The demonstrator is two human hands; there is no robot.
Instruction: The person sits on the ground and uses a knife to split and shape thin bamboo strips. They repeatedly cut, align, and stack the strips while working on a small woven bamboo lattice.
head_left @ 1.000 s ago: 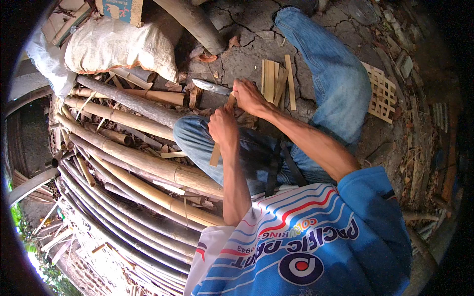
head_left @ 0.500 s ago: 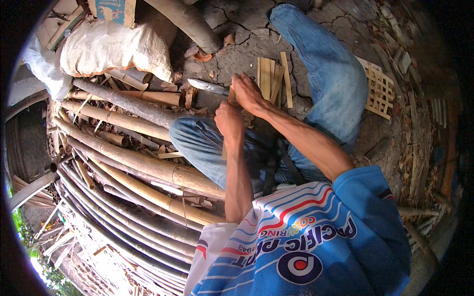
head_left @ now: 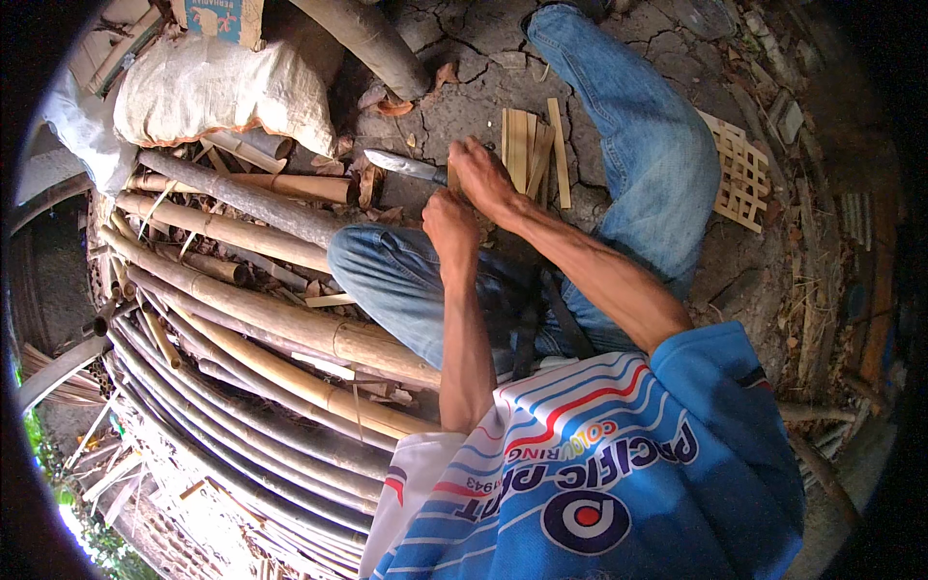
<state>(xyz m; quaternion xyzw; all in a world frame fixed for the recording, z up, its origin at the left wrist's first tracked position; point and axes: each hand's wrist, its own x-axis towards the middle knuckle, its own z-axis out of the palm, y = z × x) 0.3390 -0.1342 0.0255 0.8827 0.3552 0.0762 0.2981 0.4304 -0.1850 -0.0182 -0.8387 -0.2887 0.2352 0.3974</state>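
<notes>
My right hand (head_left: 482, 181) is closed around the dark handle of a knife (head_left: 401, 165), whose pale blade points left, low over the ground. Just below it, my left hand (head_left: 450, 228) is a fist by my bent left knee. A thin bamboo strip (head_left: 453, 174) shows upright between the two hands, crossing by the knife's handle. Its lower end is hidden behind my left fist, which appears to grip it. To the right of my right hand, several flat pale bamboo strips (head_left: 520, 150) lie together on the ground, with one narrow strip (head_left: 560, 155) apart beside them.
Long bamboo poles (head_left: 280, 314) are stacked along my left side. A stuffed white sack (head_left: 222, 97) and a thick bamboo post (head_left: 372, 48) stand ahead. A woven bamboo lattice (head_left: 739, 174) lies beyond my right leg. Dry leaves litter the cracked ground (head_left: 464, 97).
The whole view has shifted very slightly. Both hands and the knife keep nearly the same place, with my left fist a touch closer to my right hand.
</notes>
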